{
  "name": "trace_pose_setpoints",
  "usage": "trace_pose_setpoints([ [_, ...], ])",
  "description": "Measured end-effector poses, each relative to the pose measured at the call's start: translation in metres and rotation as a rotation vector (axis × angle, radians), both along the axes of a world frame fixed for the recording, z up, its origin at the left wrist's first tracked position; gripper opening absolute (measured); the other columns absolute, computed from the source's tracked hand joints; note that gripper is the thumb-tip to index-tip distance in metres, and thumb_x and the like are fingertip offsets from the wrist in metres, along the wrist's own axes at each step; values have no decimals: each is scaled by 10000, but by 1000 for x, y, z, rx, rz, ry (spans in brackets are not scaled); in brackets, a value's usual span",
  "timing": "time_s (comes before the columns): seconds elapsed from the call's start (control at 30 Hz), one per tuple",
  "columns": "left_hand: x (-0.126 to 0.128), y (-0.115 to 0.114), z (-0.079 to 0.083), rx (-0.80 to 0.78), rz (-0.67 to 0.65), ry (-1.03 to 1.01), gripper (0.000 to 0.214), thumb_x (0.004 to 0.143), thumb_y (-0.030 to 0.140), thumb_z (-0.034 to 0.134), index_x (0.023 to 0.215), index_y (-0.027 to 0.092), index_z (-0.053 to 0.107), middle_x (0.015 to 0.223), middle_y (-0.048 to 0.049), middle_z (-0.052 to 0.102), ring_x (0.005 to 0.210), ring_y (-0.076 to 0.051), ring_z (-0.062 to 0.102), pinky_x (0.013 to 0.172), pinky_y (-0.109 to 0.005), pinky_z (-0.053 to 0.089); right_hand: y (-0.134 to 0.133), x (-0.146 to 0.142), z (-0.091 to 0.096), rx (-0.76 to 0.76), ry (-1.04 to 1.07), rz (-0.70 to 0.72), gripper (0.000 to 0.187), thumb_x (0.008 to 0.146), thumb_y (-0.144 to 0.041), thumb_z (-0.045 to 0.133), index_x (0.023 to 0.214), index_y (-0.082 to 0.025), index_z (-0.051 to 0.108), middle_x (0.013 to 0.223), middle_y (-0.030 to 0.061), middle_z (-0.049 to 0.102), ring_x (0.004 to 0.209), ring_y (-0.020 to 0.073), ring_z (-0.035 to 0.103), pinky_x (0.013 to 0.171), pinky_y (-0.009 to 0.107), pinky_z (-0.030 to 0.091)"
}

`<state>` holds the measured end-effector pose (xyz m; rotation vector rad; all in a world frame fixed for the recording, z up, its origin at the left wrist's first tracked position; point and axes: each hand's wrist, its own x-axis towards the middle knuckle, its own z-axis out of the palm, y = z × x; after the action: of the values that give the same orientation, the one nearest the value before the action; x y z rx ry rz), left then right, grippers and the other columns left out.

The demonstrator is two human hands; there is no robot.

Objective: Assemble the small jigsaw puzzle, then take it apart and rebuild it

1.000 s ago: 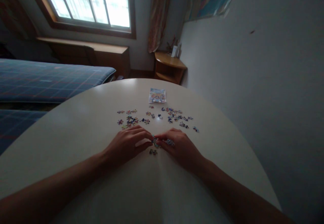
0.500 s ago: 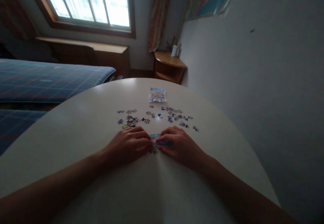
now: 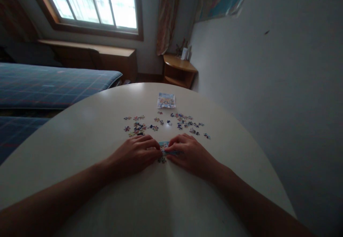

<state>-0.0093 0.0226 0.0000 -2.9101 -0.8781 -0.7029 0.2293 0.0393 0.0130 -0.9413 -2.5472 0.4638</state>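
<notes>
A small joined patch of jigsaw puzzle (image 3: 164,145), light blue along its far side, lies on the table between my hands. My left hand (image 3: 142,151) is closed, its fingertips pressed together at the patch's left edge. From the right, my right hand (image 3: 187,152) grips the patch with thumb and fingers, covering much of it. A few greenish pieces (image 3: 162,160) show at the near side, just below the fingertips. Whether either hand holds a separate loose piece is hidden by the fingers.
Loose jigsaw pieces lie beyond my hands in a left cluster (image 3: 139,127) and a right cluster (image 3: 184,121). Behind them is a small printed picture sheet (image 3: 166,100). The round white table (image 3: 88,122) stands near a wall (image 3: 268,80), with a plaid mattress (image 3: 53,87) at left.
My left fingertips have shifted very slightly at the patch, and my right fingers have pressed a little inward over it. The loose pieces and the picture sheet stay where they were.
</notes>
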Motion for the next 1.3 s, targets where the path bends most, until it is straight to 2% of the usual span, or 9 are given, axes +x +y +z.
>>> trace_pose_setpoints([
  [0.4, 1, 2, 2, -94, -54, -60, 152, 933, 165, 536, 996, 214, 665, 1034, -45, 706, 950, -157, 632, 805, -293, 538, -5, 0, 6, 38, -34, -2, 244, 807, -366, 743, 1019, -252, 700, 1031, 41, 681, 983, 208, 598, 906, 392, 404],
  [0.63, 0, 4, 0, -119, -73, -69, 181, 925, 169, 532, 1025, 223, 672, 1038, -41, 709, 959, -165, 625, 834, -307, 533, -12, -6, 5, 2, -35, 22, 170, 790, -332, 758, 920, -242, 697, 997, 40, 678, 974, 212, 589, 886, 383, 412],
  [0.87, -2, 4, 3, -170, -87, -51, 186, 899, 186, 560, 1048, 235, 659, 1075, -41, 697, 1005, -177, 606, 873, -329, 517, -14, -11, 3, -105, 5, -33, 97, 787, -239, 753, 874, -240, 710, 1018, 34, 669, 1001, 205, 589, 913, 391, 416],
  [1.3, -4, 5, 3, -177, -105, -73, 194, 879, 214, 608, 1061, 231, 671, 1052, -30, 716, 972, -179, 614, 858, -327, 515, -13, -14, -2, -101, 33, -62, 150, 736, -190, 777, 856, -218, 691, 1022, 31, 672, 1019, 211, 599, 925, 405, 392],
])
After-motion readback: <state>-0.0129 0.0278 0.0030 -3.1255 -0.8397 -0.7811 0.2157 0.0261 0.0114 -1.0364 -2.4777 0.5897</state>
